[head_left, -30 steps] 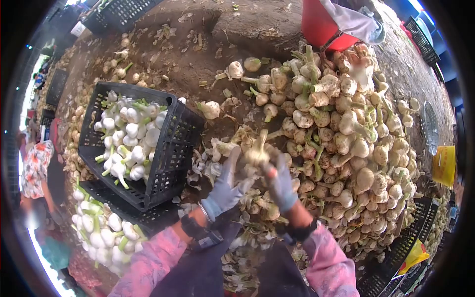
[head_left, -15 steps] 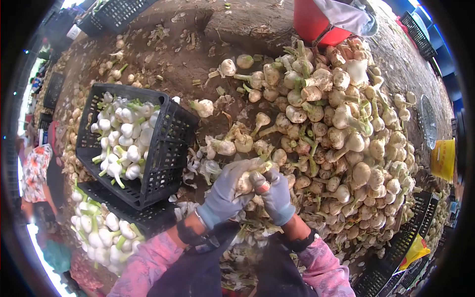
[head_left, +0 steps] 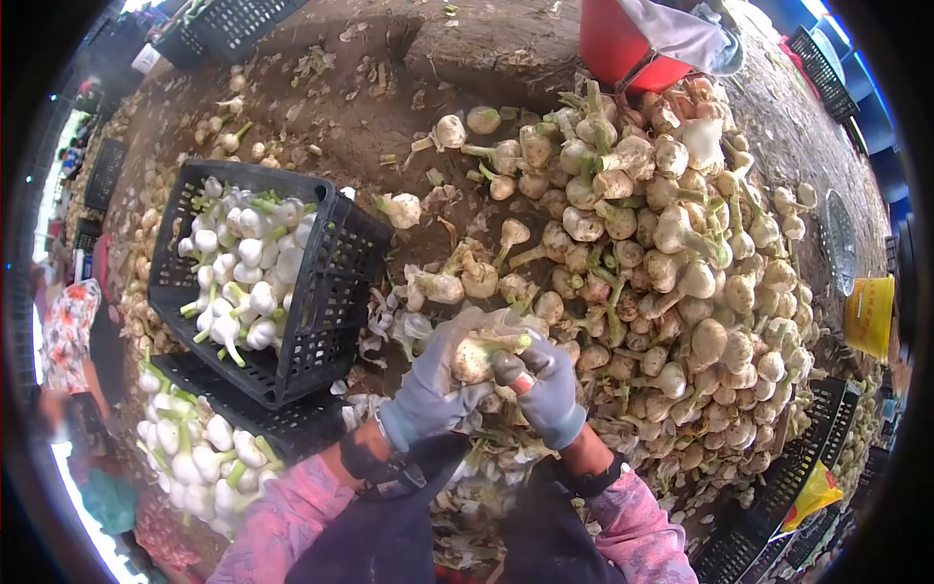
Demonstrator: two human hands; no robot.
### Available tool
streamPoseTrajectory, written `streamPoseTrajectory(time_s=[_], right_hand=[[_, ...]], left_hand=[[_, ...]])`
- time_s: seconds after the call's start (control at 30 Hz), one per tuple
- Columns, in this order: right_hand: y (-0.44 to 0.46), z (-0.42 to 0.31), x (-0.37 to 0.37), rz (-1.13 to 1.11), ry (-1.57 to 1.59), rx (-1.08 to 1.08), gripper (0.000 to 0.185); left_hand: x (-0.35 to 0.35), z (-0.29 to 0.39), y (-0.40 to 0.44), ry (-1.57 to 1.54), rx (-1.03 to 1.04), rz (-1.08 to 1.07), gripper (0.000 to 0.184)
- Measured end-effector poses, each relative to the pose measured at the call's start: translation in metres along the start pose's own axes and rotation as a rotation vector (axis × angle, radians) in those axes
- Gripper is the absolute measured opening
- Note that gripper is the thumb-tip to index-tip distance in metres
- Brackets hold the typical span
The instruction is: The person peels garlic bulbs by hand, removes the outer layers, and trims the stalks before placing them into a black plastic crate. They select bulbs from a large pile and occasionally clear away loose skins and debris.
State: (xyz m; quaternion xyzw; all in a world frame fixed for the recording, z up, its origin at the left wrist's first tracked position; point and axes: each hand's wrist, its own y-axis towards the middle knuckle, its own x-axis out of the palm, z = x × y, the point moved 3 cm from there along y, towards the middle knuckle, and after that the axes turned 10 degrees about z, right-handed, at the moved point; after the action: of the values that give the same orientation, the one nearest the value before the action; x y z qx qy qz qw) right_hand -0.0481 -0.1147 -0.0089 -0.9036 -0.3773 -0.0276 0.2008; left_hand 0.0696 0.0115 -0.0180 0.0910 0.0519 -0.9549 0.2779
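The fingers of the left hand (head_left: 428, 384) are closed around a garlic bulb (head_left: 473, 360); those of the right hand (head_left: 547, 389) are bent against its stem side. Under them lie loose skins (head_left: 472, 526). At right is a heap of unpeeled garlic (head_left: 681, 321); at left, a black crate (head_left: 326, 292) holds white bulbs (head_left: 255, 253).

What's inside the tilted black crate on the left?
The tilted black crate holds white garlic bulbs, some with green stems. The upper layer shows; bulbs beneath it and the covered crate floor can't be seen.
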Motion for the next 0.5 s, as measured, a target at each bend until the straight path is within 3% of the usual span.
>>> streamPoseTrajectory(time_s=[0.17,0.27,0.37,0.5], right_hand=[[-0.002,-0.006,0.001,-0.001,-0.067,-0.067,0.025],[-0.004,-0.009,0.002,0.007,0.032,-0.042,0.026],[-0.004,-0.011,0.003,0.003,0.126,0.010,0.027],[0.005,-0.009,-0.007,-0.005,-0.194,-0.298,0.033]], left_hand=[[0.004,0.000,-0.004,-0.169,-0.078,0.015,0.097],[0.003,0.007,-0.002,-0.206,-0.076,0.024,0.094],[0.005,0.021,0.001,-0.437,-0.178,0.028,0.091],[0.003,0.025,0.003,-0.508,-0.384,0.015,0.090]])
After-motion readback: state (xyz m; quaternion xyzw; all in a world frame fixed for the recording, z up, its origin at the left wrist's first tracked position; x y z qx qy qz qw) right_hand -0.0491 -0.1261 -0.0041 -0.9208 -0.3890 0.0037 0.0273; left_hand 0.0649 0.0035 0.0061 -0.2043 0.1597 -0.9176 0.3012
